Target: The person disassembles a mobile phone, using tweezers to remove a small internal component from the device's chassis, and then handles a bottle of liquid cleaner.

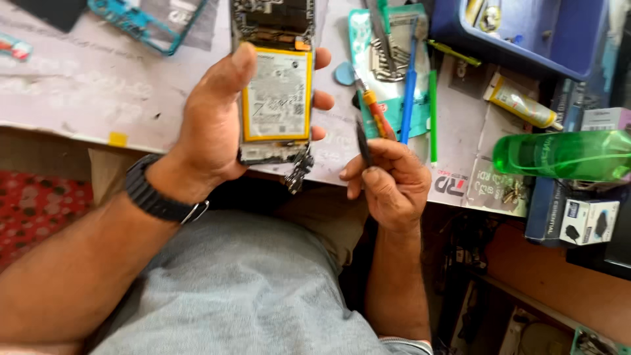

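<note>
Phone (276, 92), back cover off and yellow-edged battery showing, sat in our left hand (213, 125), raised over the near edge of the tabletop (98, 85). Left hand was wrapped round it: thumb pressed on the phone's left rim, fingertips curled over the right rim. Right of the phone, our right hand (388, 181) was pinched shut on black tweezers (363, 141), tips pointing up and away from us, near the phone's lower right corner but w/o touching it.

Risk as we judged it: a small flex part (299, 172) dangled loose off the phone's bottom edge, so a snag from the tweezers or a tilt could tear it. The tips were also close to the battery; a slip could nick it. Grip was on the rims only, so a bump might drop the phone.

Phone's long axis ran away from us, roughly upright in view, circuit-board end far, dangling end near, open back facing up at us.

Beyond the phone to the right lay a screwdriver (376, 112), blue pry tool (409, 98), glue tube (522, 105) and green bottle (565, 154); beyond it to the left, a teal phone frame (148, 23).
</note>
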